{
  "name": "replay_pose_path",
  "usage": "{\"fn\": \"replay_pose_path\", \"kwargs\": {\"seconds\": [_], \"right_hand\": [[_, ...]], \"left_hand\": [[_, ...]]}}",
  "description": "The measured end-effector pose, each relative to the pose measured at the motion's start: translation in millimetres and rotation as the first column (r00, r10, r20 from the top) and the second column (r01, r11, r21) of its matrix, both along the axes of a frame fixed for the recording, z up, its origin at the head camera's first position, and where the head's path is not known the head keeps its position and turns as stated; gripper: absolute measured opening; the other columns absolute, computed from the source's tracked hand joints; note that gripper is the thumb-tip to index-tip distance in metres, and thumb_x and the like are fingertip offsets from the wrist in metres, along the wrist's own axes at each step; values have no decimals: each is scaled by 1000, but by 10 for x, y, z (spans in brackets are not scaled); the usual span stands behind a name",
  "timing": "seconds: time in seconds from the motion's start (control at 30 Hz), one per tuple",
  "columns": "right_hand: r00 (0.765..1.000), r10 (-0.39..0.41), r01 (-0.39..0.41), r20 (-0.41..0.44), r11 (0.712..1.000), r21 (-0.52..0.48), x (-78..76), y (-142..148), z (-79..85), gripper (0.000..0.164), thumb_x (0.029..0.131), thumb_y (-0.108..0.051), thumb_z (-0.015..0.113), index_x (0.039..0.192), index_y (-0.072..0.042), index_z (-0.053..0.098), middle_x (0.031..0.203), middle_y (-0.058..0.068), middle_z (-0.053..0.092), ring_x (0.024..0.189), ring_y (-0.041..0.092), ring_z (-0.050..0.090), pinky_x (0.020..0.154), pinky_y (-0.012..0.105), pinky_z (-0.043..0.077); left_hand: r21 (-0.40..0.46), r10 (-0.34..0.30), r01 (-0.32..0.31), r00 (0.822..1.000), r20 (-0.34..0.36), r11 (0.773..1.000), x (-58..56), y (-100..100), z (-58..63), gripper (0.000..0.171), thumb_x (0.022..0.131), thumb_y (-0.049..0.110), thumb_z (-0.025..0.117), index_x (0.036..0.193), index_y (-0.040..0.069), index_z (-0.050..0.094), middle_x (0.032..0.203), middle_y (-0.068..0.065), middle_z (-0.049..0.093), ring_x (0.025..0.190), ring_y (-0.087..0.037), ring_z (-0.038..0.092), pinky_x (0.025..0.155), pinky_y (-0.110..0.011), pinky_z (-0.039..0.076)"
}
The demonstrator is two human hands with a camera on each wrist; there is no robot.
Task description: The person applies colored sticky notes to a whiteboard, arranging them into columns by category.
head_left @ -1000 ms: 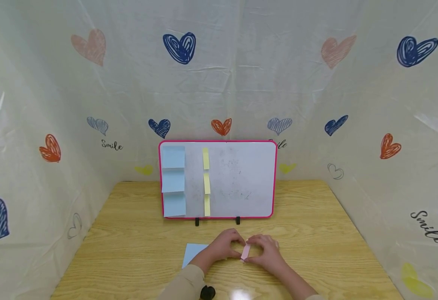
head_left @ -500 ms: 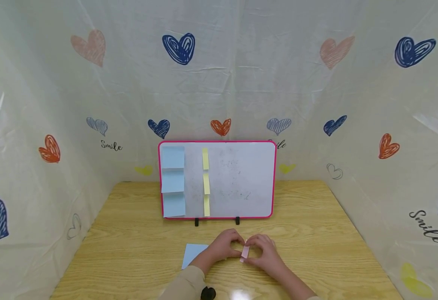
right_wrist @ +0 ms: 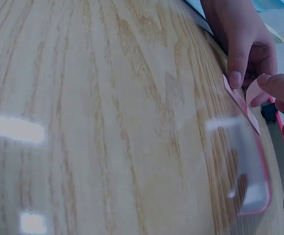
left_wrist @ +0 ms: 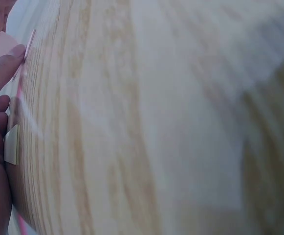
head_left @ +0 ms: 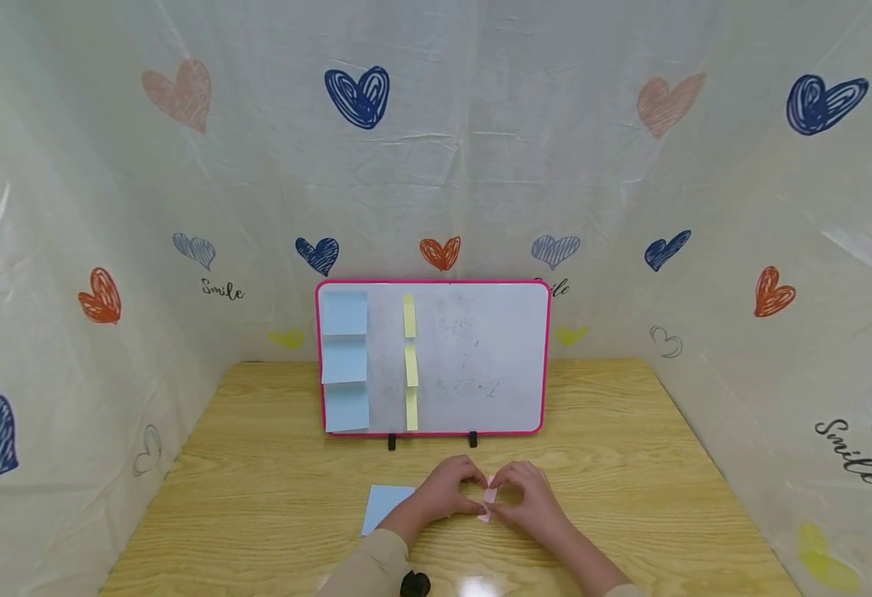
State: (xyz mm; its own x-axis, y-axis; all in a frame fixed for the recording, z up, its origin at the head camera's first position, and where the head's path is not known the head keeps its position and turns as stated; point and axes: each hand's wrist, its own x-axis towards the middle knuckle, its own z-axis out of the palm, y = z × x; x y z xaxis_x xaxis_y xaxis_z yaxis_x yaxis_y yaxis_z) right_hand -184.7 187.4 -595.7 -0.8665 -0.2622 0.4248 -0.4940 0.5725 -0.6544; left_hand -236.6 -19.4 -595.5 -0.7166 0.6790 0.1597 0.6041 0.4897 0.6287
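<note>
On the table in front of the whiteboard, my left hand (head_left: 445, 489) holds a small pink sticky note pad (right_wrist: 238, 100) by its end, thumb and fingertips pressing on it. My right hand (head_left: 531, 499) pinches the top pink sticky note (right_wrist: 254, 92) between thumb and forefinger. That note bends up away from the pad in the right wrist view, with one end still against it. From the left wrist side, the lifted pink note (left_wrist: 1, 45) shows between the fingers of both hands. The fingertips cover parts of the pad in the head view.
A pink-framed whiteboard (head_left: 481, 356) stands behind the hands on black feet (head_left: 392, 442). Blue sticky notes (head_left: 345, 361) run down its left side, narrow yellow ones (head_left: 411, 365) beside them. A blue pad (head_left: 385, 504) lies by the left forearm, partly hidden.
The right fingers have shifted slightly, and the pink top note has gone from lying flat on the pad to being bent upward. The left hand stays in place.
</note>
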Motion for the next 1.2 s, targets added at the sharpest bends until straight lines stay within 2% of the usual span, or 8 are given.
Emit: {"fn": "replay_pose_path", "kwargs": {"seconds": [0.1, 0.2, 0.3, 0.47, 0.6, 0.73, 0.87, 1.2], "right_hand": [[993, 18, -16, 113, 1000, -20, -14, 28, 37, 29, 72, -14, 87, 93, -22, 70, 95, -19, 64, 94, 9, 57, 92, 50, 40], [969, 59, -45, 241, 997, -63, -22, 54, 87, 21, 80, -12, 80, 98, -19, 70, 94, -11, 67, 92, 10, 61, 88, 39, 48], [945, 101, -70, 310, 992, -109, -41, 76, 141, 13, 85, -10, 76, 96, -13, 70, 90, -3, 69, 87, 11, 64, 80, 31, 52], [936, 111, -70, 335, 989, -131, -123, 120, 179, 9, 85, -5, 74, 92, -7, 69, 86, -1, 69, 81, 11, 65, 72, 27, 54], [935, 85, -41, 344, 990, -132, -208, 149, 178, 8, 86, -4, 73, 92, -7, 69, 86, -1, 68, 80, 12, 64, 71, 27, 53], [937, 57, -10, 345, 991, -136, -269, 157, 169, 7, 87, -4, 72, 92, -8, 70, 84, -2, 66, 78, 10, 60, 70, 26, 51], [927, 56, 2, 372, 988, -156, -283, 134, 234, 6, 88, -2, 70, 92, -6, 70, 87, 1, 65, 79, 11, 58, 71, 26, 49], [880, 120, -13, 460, 973, -230, -456, 183, 130, 8, 88, -5, 69, 92, -1, 75, 92, 8, 70, 80, 11, 61, 70, 24, 47]], "left_hand": [[2, 5, -5, 1000, 12, 1000, 5, -2, 1, 31, 76, 30, 85, 100, 18, 72, 97, 12, 58, 92, -2, 51, 88, -24, 43], [6, 7, -7, 1000, 19, 1000, 6, -4, 2, 32, 75, 31, 86, 102, 19, 71, 97, 12, 57, 92, -2, 51, 88, -24, 43], [14, 1, -1, 1000, 12, 1000, 5, -6, 0, 34, 75, 32, 86, 101, 18, 70, 97, 12, 57, 91, -3, 51, 87, -23, 43], [38, -17, 18, 999, -33, 999, -2, -6, -10, 34, 73, 29, 87, 96, 15, 67, 93, 8, 58, 87, -4, 52, 83, -22, 44], [39, -25, 27, 998, -61, 999, -10, -5, -10, 31, 73, 29, 88, 90, 16, 66, 91, 9, 57, 85, -4, 50, 83, -23, 43], [26, -25, 26, 999, -25, 999, -9, -2, 11, 25, 74, 30, 87, 87, 18, 69, 91, 12, 56, 87, -3, 50, 85, -24, 43], [23, -13, 12, 999, 31, 1000, 7, -1, 39, 21, 75, 28, 86, 87, 20, 71, 93, 14, 56, 90, -3, 51, 87, -24, 42], [-2, -34, 34, 999, 14, 999, 27, -17, 56, 20, 78, 27, 84, 95, 21, 75, 96, 12, 56, 92, -4, 51, 86, -24, 43]]}}
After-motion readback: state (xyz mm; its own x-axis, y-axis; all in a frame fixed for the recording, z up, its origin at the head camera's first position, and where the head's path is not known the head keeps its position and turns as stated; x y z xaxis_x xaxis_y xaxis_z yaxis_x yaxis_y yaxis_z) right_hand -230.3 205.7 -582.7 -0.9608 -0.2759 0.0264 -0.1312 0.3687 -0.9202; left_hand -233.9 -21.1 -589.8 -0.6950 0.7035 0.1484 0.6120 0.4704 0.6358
